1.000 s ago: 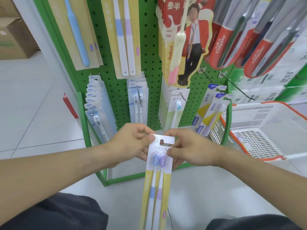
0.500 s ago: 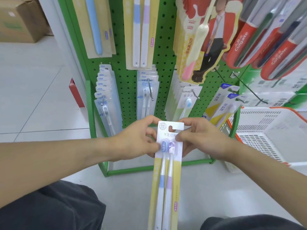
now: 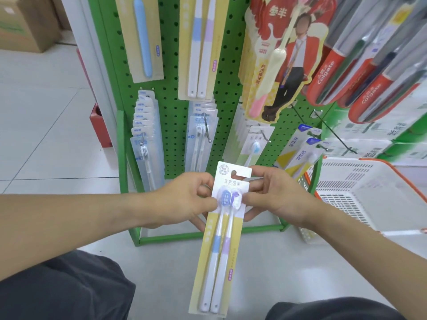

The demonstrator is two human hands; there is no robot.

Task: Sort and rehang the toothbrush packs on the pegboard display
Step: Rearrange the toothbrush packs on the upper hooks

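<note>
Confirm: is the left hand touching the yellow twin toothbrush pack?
Touching. Head view: left hand pinches the yellow twin pack at its left edge beside the brush heads; right hand grips the opposite edge.

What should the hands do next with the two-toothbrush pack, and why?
Probably lift the yellow two-brush pack up toward the matching yellow packs hanging higher on the pegboard. Both the left hand and right hand hold it near its hang hole, which is not on any hook yet.
</note>
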